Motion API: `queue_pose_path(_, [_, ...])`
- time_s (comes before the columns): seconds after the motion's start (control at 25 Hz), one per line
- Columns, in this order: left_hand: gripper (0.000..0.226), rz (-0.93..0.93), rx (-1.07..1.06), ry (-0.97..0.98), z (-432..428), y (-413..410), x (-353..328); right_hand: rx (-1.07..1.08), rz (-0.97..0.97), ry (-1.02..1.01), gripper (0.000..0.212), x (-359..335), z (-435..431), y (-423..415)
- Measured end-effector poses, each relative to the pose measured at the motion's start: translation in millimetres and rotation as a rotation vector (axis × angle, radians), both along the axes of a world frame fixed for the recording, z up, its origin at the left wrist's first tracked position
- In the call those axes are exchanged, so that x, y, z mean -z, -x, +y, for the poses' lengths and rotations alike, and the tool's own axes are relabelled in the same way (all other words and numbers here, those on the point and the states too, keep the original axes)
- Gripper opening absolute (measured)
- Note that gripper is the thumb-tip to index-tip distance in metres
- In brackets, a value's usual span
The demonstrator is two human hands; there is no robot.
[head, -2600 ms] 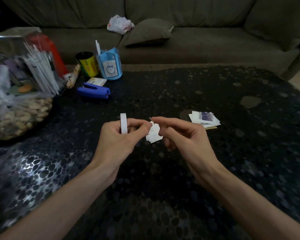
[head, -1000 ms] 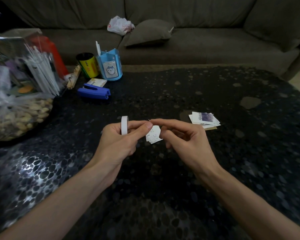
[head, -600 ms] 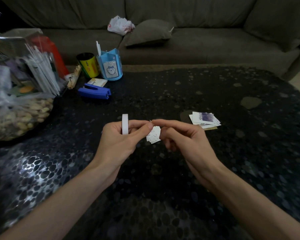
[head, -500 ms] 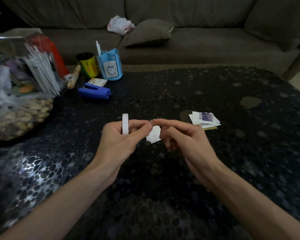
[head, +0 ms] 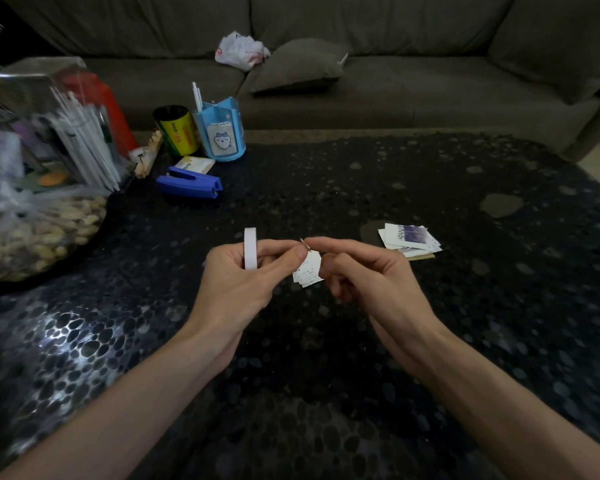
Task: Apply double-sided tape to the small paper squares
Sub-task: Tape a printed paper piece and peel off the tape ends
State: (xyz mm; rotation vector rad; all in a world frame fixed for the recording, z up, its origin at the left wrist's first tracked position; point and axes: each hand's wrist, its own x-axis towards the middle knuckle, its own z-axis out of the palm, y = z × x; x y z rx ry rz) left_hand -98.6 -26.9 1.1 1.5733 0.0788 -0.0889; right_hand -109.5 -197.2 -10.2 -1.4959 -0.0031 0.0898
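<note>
The left hand (head: 236, 282) curls its fingers round an upright white roll of double-sided tape (head: 250, 247), thumb stretched toward the other hand; the right hand (head: 364, 278) pinches forefinger against thumb at the top edge of a few small white paper squares (head: 307, 273), its remaining fingers loosely bent; the fingertips of both hands meet there, held above the black pebble-patterned table (head: 326, 358), nearer the person than the blue stapler (head: 189, 182); a loose stack of printed paper squares (head: 409, 239) lies well right of the stapler; bare tabletop spreads from the stapler toward the person and to the right, up to the far rounded edge.
</note>
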Motion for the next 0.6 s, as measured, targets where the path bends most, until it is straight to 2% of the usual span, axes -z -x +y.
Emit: queue_pose_path(0.6, [0.011,-0.029,-0.009,0.023,-2.3,2.0,-2.8,-0.015,-0.006,0.002,0.035,0.9,-0.3,0.1])
